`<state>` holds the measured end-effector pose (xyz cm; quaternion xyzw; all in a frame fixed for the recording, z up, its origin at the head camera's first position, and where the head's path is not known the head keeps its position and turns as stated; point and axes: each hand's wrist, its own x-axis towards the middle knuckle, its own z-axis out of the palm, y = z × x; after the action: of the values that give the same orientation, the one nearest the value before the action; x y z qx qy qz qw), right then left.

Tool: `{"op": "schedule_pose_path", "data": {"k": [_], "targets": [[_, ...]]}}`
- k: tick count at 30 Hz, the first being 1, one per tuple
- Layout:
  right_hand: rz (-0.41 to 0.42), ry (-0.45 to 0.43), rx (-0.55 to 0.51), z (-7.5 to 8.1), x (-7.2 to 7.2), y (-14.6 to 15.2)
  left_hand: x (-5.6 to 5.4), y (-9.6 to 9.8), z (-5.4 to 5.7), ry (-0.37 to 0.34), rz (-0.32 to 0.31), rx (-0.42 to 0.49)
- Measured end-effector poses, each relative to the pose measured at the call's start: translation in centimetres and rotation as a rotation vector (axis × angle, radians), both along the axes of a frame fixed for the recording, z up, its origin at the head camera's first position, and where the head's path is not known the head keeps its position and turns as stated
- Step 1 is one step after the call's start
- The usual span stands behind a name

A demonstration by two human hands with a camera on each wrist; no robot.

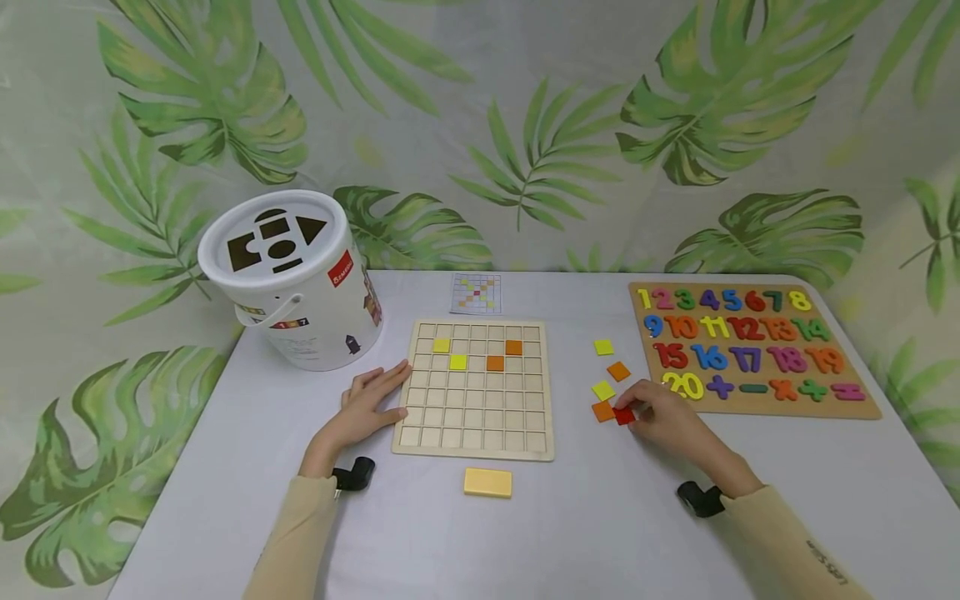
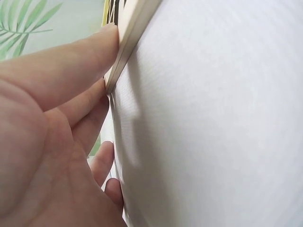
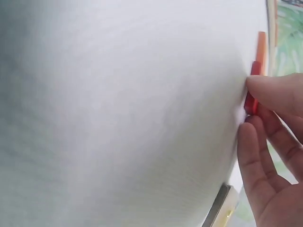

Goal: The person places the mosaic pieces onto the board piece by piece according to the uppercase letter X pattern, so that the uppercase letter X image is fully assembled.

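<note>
A wooden grid board (image 1: 472, 421) lies on the table with two yellow tiles (image 1: 458, 362) and two orange tiles (image 1: 496, 363) in its upper rows. My left hand (image 1: 363, 410) rests against the board's left edge, its thumb and fingers touching the rim in the left wrist view. To the right of the board, my right hand (image 1: 666, 421) pinches a red tile (image 1: 624, 415) between thumb and fingers, low at the table. An orange tile (image 1: 603, 412) lies right beside the red one. Another orange tile (image 1: 618, 372) and two loose yellow tiles (image 1: 603, 347) lie just beyond.
A pattern card (image 1: 476, 294) lies behind the board, and a yellow block (image 1: 487, 482) in front of it. At the back left stands a white bucket (image 1: 315, 333) with a shape-cutout lid. A number puzzle board (image 1: 757, 404) occupies the right side, close to my right hand.
</note>
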<state>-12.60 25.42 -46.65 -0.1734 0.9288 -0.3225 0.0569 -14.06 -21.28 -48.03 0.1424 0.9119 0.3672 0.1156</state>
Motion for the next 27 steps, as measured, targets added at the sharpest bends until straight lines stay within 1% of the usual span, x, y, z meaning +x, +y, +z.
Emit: {"op": "schedule_pose_path", "data": {"k": [8,11,15,20,24,27], "targets": [[0.0,0.018,0.039,0.2,0.0,0.1,0.0,0.0,0.0,-0.002,0.006,0.007],[0.001,0.047,0.034,0.3,0.1,0.0,0.1,0.1,0.1,0.004,0.005,0.012],[0.013,0.081,-0.003,0.7,0.1,-0.6,0.1,0.1,0.2,0.004,0.007,0.012],[0.03,0.105,-0.05,1.2,-0.4,-2.4,0.1,0.2,0.2,-0.004,0.013,0.008],[0.05,0.109,-0.052,1.8,-1.0,-4.6,0.1,0.2,0.2,-0.008,0.017,0.004],[0.081,0.104,-0.076,2.2,-1.7,-6.6,0.1,0.2,0.2,-0.012,0.02,0.002]]}}
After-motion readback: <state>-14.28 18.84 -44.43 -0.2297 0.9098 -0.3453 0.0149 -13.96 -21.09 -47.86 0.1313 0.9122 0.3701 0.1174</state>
